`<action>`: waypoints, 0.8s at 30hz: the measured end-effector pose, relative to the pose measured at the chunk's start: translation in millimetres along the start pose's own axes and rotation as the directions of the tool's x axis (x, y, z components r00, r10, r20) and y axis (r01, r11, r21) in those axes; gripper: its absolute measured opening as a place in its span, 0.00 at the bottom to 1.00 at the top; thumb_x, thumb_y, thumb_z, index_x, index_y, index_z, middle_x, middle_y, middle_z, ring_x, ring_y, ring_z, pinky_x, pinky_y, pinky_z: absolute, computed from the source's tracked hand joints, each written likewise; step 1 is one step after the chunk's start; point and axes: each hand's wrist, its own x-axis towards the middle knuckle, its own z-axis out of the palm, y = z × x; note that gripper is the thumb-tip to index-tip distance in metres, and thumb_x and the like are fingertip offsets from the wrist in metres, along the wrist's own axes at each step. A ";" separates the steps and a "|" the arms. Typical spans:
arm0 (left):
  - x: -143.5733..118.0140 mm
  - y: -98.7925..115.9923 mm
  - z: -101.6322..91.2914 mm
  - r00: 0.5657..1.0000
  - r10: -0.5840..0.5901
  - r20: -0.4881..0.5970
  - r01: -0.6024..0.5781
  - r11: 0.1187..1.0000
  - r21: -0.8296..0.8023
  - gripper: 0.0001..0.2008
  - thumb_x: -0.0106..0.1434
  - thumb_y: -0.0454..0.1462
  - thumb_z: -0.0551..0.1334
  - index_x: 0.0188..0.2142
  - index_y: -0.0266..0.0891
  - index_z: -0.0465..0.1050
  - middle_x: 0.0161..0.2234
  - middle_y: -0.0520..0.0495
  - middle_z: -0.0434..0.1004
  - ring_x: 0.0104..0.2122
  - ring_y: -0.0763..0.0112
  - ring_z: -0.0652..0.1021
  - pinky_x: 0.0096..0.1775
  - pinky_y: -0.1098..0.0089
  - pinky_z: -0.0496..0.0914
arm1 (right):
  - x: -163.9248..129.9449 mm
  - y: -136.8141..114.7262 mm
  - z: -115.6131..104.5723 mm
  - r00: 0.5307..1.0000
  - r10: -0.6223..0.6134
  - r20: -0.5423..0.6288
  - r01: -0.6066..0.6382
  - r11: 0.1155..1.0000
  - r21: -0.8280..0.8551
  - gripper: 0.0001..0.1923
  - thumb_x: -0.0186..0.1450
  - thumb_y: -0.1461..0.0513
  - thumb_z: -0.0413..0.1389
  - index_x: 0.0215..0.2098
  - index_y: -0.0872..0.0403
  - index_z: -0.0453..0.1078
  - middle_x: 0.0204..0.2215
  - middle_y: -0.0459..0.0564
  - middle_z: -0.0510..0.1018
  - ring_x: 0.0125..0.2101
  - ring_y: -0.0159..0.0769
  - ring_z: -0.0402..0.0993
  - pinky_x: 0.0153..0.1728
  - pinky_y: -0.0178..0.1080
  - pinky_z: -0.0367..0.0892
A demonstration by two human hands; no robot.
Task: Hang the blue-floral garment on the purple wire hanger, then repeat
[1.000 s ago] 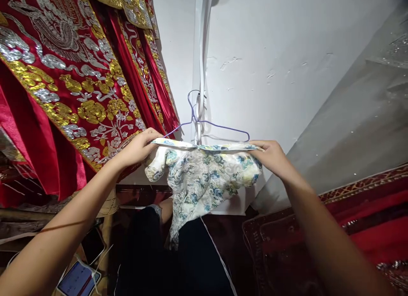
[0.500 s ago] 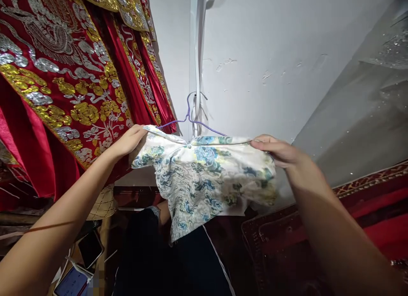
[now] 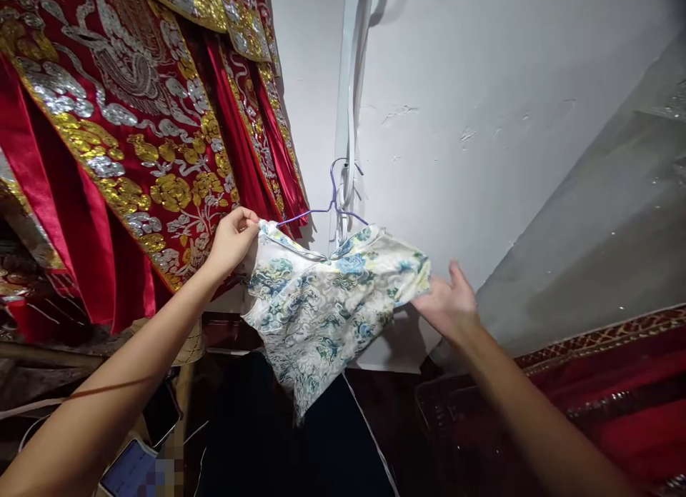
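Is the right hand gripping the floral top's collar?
No, the right hand is by the sleeve of the floral top, thumb raised, apart from the collar.

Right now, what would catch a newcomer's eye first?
The red cloth with glittering gold and silver patterns fills the upper left. At centre is a pale floral top, a purple hanger rising from its neckline, the left hand pinching its shoulder edge, the open right hand at the opposite sleeve.

The bare left hand is pinching at nine o'clock. The bare right hand is pointing its thumb toward twelve.
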 end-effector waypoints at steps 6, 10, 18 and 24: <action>-5.2 52.2 7.2 0.950 0.242 0.196 -0.282 0.937 0.208 0.14 0.68 0.43 0.56 0.45 0.41 0.77 0.45 0.46 0.80 0.45 0.60 0.77 0.47 0.64 0.68 | 15.8 -45.7 -17.6 0.991 0.134 0.007 -0.133 0.970 0.206 0.27 0.69 0.44 0.45 0.55 0.48 0.73 0.45 0.56 0.82 0.50 0.55 0.78 0.48 0.57 0.72; 2.4 67.3 16.9 0.941 0.266 0.212 -0.323 0.893 0.315 0.15 0.65 0.43 0.61 0.48 0.38 0.76 0.44 0.44 0.81 0.42 0.60 0.78 0.45 0.63 0.70 | 14.5 -92.3 -0.7 0.999 -0.018 -0.034 0.023 0.985 0.171 0.40 0.69 0.37 0.31 0.57 0.47 0.72 0.46 0.56 0.82 0.51 0.53 0.77 0.47 0.56 0.72; -22.2 36.3 19.8 0.980 0.153 0.125 -0.148 0.988 -0.051 0.18 0.61 0.43 0.67 0.48 0.39 0.72 0.38 0.47 0.77 0.36 0.67 0.76 0.39 0.68 0.72 | -25.4 -85.5 39.5 0.761 -0.004 0.649 0.194 0.956 -0.220 0.25 0.66 0.46 0.58 0.58 0.45 0.74 0.54 0.54 0.79 0.55 0.53 0.74 0.53 0.52 0.71; -55.4 50.4 43.4 0.928 0.167 0.334 0.003 0.892 -0.452 0.24 0.50 0.39 0.76 0.45 0.38 0.73 0.38 0.46 0.78 0.39 0.66 0.79 0.43 0.66 0.75 | -1.9 -24.5 100.4 0.834 -0.332 0.441 0.527 0.717 -0.457 0.58 0.58 0.54 0.66 0.76 0.46 0.34 0.74 0.56 0.46 0.71 0.57 0.44 0.69 0.60 0.47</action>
